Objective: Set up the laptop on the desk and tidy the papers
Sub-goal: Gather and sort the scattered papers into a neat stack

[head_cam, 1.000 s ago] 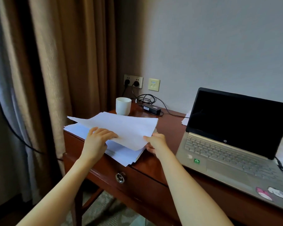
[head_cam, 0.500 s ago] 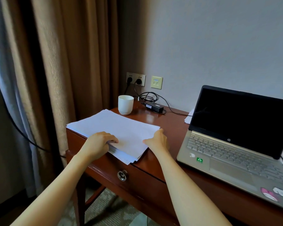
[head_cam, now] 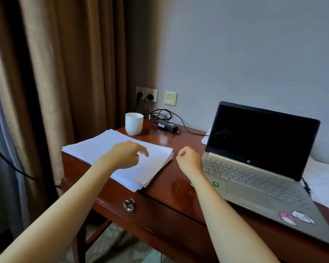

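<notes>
lying flat on glossy wooden desk (head_cam: 169,179), rectangular white paper stack (head_cam: 103,147)

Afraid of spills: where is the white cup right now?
In the head view the white cup stands at the far left corner of the desk, just beyond the paper stack and left of the black power adapter.

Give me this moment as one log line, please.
left hand over paper stack, holding nothing | right hand curled, empty, beside laptop | laptop open, screen dark | paper stack flat on desk

Glossy wooden desk (head_cam: 165,179), matt paper stack (head_cam: 103,147), glazed cup (head_cam: 134,123).
</notes>
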### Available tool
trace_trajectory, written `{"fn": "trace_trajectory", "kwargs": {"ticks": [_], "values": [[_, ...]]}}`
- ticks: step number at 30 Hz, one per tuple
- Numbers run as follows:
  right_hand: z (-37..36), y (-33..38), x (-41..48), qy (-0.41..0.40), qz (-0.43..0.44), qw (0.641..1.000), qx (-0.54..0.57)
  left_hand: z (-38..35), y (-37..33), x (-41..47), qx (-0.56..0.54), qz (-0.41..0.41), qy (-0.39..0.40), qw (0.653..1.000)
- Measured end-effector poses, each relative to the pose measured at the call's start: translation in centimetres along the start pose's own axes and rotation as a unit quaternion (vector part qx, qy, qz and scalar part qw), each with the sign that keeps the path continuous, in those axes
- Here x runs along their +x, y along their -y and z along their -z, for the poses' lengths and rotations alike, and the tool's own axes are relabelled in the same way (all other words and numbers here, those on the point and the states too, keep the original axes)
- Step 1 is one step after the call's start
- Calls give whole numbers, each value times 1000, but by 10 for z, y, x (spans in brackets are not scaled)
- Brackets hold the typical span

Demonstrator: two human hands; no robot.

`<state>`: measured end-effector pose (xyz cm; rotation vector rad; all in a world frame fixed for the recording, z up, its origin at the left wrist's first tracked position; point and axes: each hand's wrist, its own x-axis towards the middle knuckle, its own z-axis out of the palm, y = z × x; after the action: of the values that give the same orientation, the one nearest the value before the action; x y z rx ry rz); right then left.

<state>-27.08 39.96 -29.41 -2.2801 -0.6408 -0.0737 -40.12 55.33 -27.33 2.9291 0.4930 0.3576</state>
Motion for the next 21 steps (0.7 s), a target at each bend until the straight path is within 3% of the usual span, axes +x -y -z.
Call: {"fn": "trace_trajectory", "kwargs": {"ticks": [8, 16, 21], "values": [[55, -40, 3, 68, 80, 971, -213, -6, -68, 36, 34, -76, 38, 996], [103, -89, -2, 76, 32, 945, -315, -22, -147, 59, 62, -142, 46, 987], [133, -125, -11, 57, -2, 939, -338, -36, -193, 70, 61, -187, 117, 973]]}}
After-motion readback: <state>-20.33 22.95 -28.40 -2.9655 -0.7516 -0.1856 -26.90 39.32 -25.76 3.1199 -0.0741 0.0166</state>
